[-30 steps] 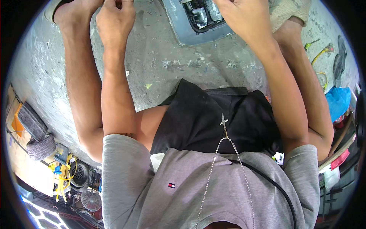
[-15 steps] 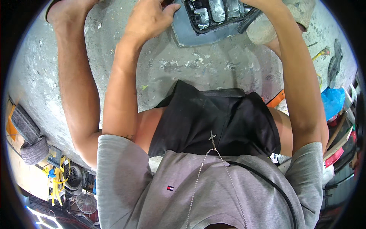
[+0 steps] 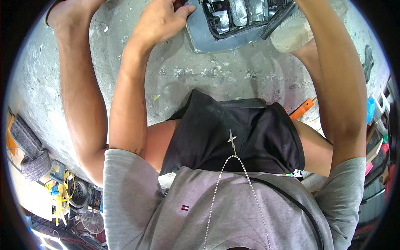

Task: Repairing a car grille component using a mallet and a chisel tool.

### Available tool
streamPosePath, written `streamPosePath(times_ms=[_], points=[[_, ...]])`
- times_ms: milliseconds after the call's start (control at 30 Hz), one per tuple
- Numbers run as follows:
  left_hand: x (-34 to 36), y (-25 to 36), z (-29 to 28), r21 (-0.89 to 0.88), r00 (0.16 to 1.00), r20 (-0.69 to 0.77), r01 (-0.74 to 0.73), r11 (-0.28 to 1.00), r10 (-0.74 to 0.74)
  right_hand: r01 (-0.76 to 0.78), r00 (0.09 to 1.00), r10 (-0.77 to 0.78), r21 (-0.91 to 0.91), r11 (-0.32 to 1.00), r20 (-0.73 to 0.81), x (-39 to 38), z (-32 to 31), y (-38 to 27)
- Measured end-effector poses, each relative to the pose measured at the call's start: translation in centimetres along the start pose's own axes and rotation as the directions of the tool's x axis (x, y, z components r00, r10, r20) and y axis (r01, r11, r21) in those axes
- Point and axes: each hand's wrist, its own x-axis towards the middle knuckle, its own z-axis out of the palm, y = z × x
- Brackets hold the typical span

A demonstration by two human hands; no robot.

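At the top edge a smooth grey panel (image 3: 223,45) lies on the floor, its black-framed opening holding several shiny silver pieces (image 3: 238,12). My left hand (image 3: 164,18) is at the panel's left edge, thumb tip on it and fingers curled beside it, partly cut off by the frame. A black ribbed bar (image 3: 278,21) slants across the panel's right corner; its upper end meets the picture's edge near my right wrist. Only my right forearm (image 3: 337,62) shows, with the hand beyond the top edge.
I sit on the stained grey floor (image 3: 216,71), legs spread around the panel. An orange object (image 3: 301,109) lies by my right thigh. Tyres (image 3: 37,166), a wheel (image 3: 78,192) and yellow straps (image 3: 62,196) stand at left. Mixed clutter, including a blue bag (image 3: 370,110), fills the right side.
My right forearm has swung outward to the right, and its hand has gone out of the picture at the top. More of the black bar shows. My left hand stays at the panel.
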Motion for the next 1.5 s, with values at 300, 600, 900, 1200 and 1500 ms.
streamPosePath(times_ms=[300, 600, 900, 1200, 1500], points=[[0.0, -0.2, -0.5, -0.045, 0.999, 0.037, 0.036, 0.998, -0.034, -0.285, 0.956, 0.249, 0.284, 0.915, 0.158, -0.8, -0.2, -1.1], [0.5, -0.4, -0.6, -0.120, 0.995, 0.057, 0.093, 0.988, -0.086, -0.260, 0.954, 0.221, 0.187, 0.947, 0.204, 0.9, -0.4, -1.3], [0.6, -1.4, -1.1, -0.109, 0.995, 0.100, 0.034, 0.993, -0.023, -0.350, 0.931, 0.365, 0.219, 0.911, -0.026, -3.1, 4.6, -6.9], [-1.0, -0.4, 1.8, 0.136, 0.969, -0.206, -0.108, 0.985, 0.135, -0.617, 0.620, 0.768, 0.505, 0.604, -0.160, -10.1, -0.1, -9.3], [-1.0, 0.8, 3.6, 0.581, 0.957, -0.183, -0.078, 0.810, 0.223, -0.481, 0.472, 0.705, 0.515, 0.709, -0.530, -17.5, 8.9, -11.9]])
